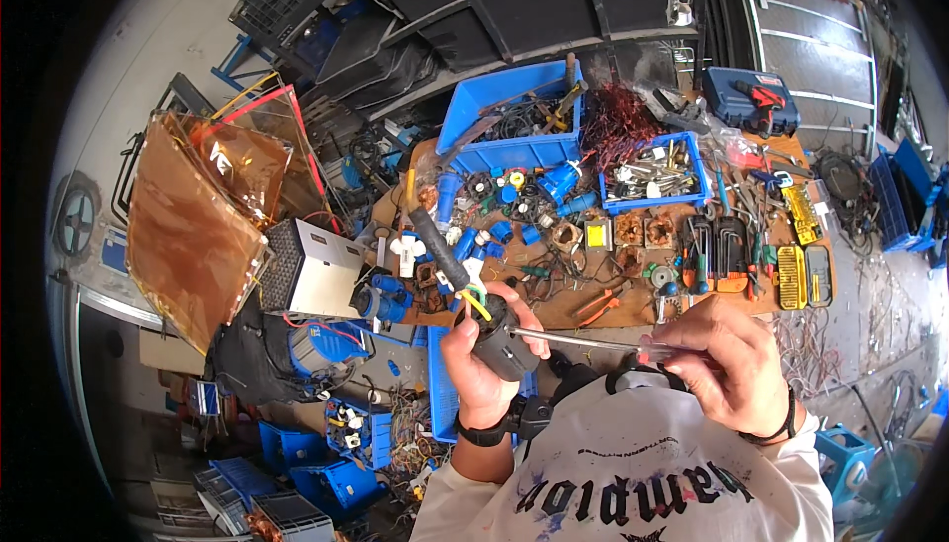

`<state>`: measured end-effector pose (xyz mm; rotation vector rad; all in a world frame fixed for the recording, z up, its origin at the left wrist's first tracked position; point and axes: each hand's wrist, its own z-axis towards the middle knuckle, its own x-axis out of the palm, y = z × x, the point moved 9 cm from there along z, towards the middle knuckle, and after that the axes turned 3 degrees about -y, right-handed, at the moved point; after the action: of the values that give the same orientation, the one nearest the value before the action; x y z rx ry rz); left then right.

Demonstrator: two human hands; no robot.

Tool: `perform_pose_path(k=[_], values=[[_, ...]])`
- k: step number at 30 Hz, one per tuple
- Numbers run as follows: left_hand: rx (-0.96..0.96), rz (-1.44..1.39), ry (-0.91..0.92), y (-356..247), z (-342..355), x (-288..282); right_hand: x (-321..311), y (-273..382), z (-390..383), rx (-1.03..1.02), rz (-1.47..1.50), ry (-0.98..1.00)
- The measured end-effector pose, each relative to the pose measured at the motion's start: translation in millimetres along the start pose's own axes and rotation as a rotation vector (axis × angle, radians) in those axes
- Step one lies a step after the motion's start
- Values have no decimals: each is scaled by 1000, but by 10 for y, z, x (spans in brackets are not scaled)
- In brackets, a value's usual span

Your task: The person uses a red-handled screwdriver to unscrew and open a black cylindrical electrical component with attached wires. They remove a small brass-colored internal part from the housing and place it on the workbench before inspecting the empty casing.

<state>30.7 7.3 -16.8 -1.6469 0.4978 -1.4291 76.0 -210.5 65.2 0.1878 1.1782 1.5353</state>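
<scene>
While the left hand (479, 354) has its grip closed around the black housing (507, 356) near the desk (559, 315), the right hand (730, 359) grips the screwdriver (583, 342), its tip at the housing. A yellow wire (475, 306) enters the housing.

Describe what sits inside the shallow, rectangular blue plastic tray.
Jumbled silvery metal parts and a small white piece show in the tray; anything beneath them is covered.
</scene>
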Motion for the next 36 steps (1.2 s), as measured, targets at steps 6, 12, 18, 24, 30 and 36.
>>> perform_pose_path(k=[6, 12, 18, 24, 30, 36], values=[[-11, -25, 0, 27, 31, -2, -31, 44, 0, -96, -28, -24], [-14, -10, -25, 25, 54, -57, 160, -186, -23, 129, -40, 115], [-11, 71, -43, 8, 80, -171, 243, -236, 12, 65, -175, 164], [-57, 240, -113, 20, 202, -497, 396, -262, 133, -41, -181, 103], [-120, 246, -53, 57, 515, -790, 819, -538, 241, 255, -140, 234], [-171, 218, -7, -28, 927, -1196, 1173, -524, 630, 177, -200, 168]])
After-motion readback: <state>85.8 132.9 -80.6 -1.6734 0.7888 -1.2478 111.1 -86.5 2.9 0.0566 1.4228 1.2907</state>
